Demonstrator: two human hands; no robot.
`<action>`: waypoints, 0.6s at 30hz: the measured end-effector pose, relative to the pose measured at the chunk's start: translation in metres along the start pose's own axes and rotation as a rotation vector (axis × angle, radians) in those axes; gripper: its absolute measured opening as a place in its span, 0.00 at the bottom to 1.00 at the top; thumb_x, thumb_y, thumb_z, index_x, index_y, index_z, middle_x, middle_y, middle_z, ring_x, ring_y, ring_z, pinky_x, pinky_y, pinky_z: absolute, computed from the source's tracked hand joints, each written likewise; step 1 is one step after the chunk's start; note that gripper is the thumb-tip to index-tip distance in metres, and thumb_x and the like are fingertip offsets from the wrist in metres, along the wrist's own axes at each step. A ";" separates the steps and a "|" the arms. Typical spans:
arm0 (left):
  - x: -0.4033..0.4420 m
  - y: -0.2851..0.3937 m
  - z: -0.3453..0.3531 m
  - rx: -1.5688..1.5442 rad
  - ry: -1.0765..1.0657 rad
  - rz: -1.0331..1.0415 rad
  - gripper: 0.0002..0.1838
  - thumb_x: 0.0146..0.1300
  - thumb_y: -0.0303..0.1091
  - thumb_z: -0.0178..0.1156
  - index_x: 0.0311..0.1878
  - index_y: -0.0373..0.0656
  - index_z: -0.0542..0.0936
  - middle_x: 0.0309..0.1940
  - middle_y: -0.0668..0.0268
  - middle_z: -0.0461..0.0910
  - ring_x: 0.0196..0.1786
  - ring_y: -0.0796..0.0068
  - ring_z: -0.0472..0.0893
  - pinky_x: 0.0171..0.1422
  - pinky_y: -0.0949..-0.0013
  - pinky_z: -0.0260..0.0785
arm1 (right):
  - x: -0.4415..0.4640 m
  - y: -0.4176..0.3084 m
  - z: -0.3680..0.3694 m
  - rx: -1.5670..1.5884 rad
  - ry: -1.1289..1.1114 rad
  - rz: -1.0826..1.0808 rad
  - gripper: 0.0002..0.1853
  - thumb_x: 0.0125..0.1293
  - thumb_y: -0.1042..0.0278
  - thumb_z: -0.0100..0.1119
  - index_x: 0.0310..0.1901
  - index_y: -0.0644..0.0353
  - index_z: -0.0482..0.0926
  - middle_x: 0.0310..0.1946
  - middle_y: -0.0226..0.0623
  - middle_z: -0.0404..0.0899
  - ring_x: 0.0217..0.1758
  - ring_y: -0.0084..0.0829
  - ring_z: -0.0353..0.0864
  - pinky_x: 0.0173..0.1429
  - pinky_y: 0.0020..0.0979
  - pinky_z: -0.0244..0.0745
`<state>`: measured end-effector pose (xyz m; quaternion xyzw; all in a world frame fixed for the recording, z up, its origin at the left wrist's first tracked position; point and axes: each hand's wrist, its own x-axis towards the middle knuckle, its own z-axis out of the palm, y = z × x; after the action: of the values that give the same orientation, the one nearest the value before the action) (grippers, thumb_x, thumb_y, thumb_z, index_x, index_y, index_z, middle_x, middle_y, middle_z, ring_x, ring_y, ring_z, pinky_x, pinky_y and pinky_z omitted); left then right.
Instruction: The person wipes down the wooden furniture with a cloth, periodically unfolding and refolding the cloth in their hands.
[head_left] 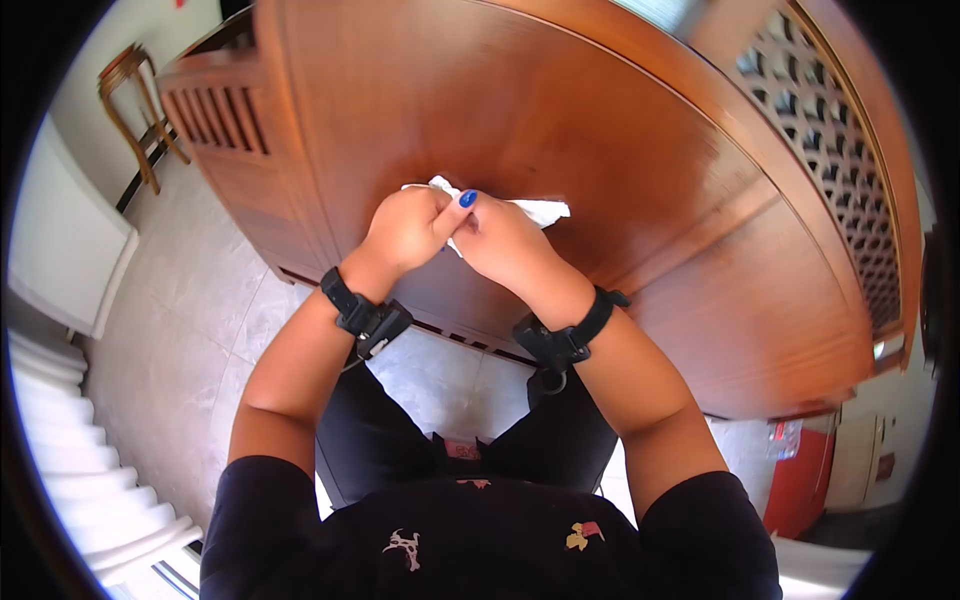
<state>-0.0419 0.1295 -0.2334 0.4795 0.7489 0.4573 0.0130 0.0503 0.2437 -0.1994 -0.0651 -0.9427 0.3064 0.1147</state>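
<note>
My left hand (408, 228) and my right hand (505, 245) are together at the middle of the view, both closed on a crumpled white tissue (543, 211). Parts of the tissue stick out above the left fingers and to the right of the right hand. The left thumb, with a blue nail, lies across toward the right hand. Most fingers of both hands are hidden underneath. Just beyond the hands is the glossy brown wooden panel (480, 110) of a large piece of furniture; whether the tissue touches it is hard to tell.
A lattice panel (820, 150) runs along the furniture's right side, and a slatted wooden part (215, 118) is at its left. A wooden stool (130, 95) stands at the far left on grey floor tiles (180, 290). White pleated curtain (80, 450) hangs lower left. Black devices are strapped to both wrists.
</note>
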 end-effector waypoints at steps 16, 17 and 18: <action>0.004 0.080 0.157 -0.098 -0.322 0.205 0.27 0.65 0.51 0.46 0.20 0.37 0.73 0.14 0.58 0.71 0.20 0.62 0.74 0.26 0.66 0.63 | -0.140 0.119 -0.059 0.106 0.365 0.245 0.04 0.48 0.69 0.53 0.22 0.57 0.77 0.17 0.42 0.74 0.23 0.44 0.75 0.27 0.37 0.69; 0.000 0.070 0.166 -0.109 -0.393 0.120 0.27 0.65 0.51 0.45 0.21 0.36 0.73 0.15 0.56 0.70 0.21 0.59 0.73 0.26 0.65 0.63 | -0.144 0.127 -0.048 0.051 0.322 0.273 0.04 0.47 0.69 0.53 0.22 0.57 0.77 0.18 0.42 0.74 0.24 0.44 0.75 0.28 0.37 0.69; -0.013 0.064 0.176 -0.129 -0.472 0.013 0.28 0.66 0.52 0.44 0.22 0.35 0.73 0.15 0.54 0.69 0.21 0.56 0.72 0.26 0.64 0.62 | -0.149 0.137 -0.034 0.017 0.279 0.273 0.05 0.47 0.68 0.54 0.23 0.57 0.78 0.20 0.43 0.75 0.26 0.45 0.76 0.29 0.38 0.70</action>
<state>0.0906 0.2465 -0.2969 0.5759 0.6912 0.3797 0.2153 0.2103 0.3442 -0.2799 -0.2333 -0.8975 0.3148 0.2024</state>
